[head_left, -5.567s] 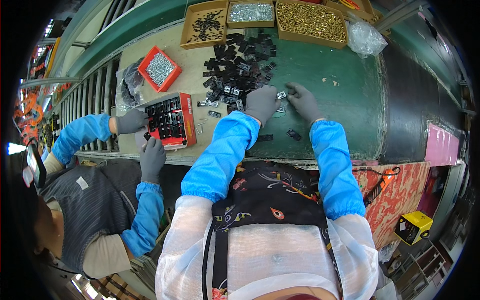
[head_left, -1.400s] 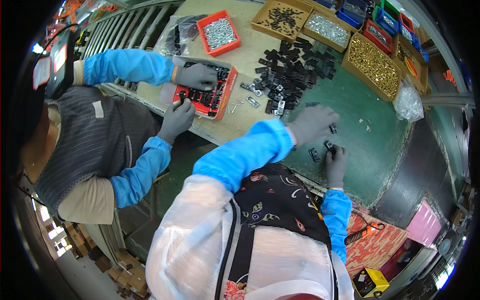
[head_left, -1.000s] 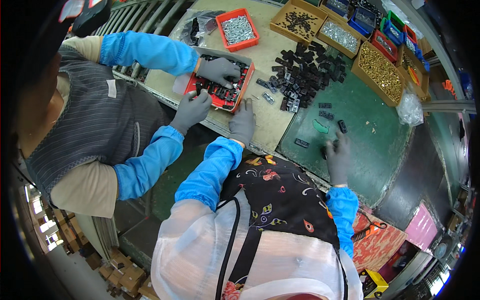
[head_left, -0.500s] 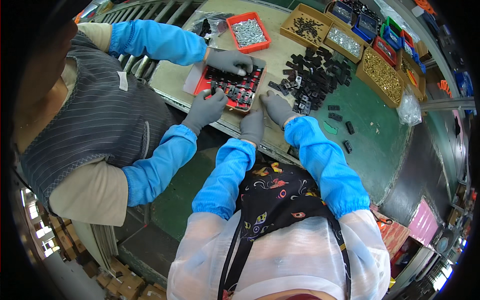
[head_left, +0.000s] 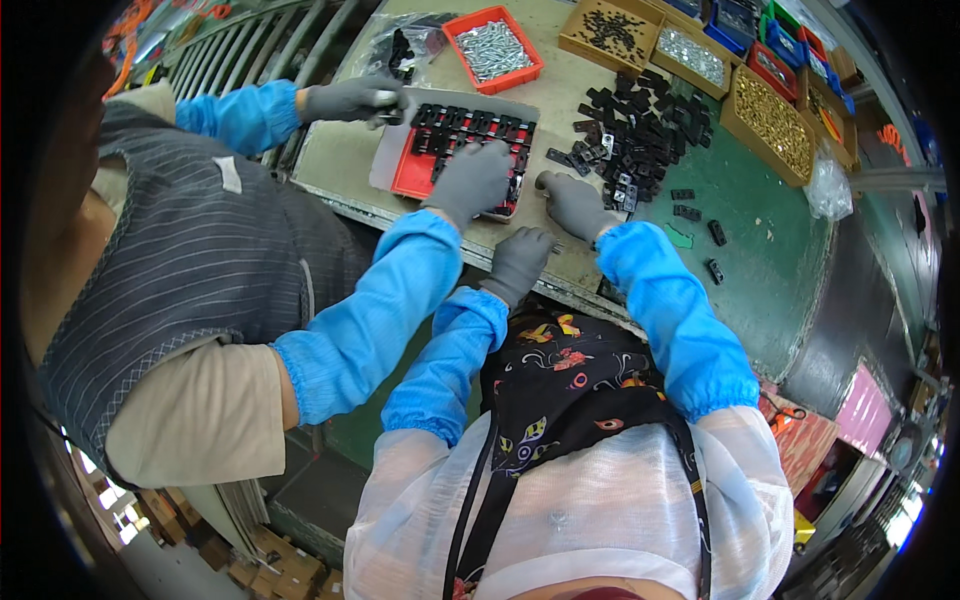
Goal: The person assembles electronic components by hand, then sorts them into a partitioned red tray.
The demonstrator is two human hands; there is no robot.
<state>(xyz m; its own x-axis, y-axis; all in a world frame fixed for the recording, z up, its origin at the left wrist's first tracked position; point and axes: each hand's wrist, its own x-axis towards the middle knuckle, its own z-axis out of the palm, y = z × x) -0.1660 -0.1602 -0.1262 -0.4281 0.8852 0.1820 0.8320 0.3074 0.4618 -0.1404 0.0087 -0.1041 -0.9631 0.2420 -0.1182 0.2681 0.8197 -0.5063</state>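
My left hand, in a grey glove, is at the table's front edge with its fingers curled together; whatever they may hold is too small to make out. Just right of it, my right hand rests low over the table, fingers bent inward, its grip hidden. Beyond my right hand lies a heap of small black plastic parts. To the left is a red tray with black parts set in rows. A co-worker's gloved right hand is over this tray, and their left hand is beside its far-left corner.
A red bin of silver screws stands at the back. Cardboard trays hold small black pieces, clear pieces and brass-coloured parts. Several loose black parts lie on the green surface at right. A clear plastic bag hangs nearby.
My left hand has shifted right and turned its fingers rightward. The co-worker's left hand has left the tray toward the far left; their right hand has moved right across it.
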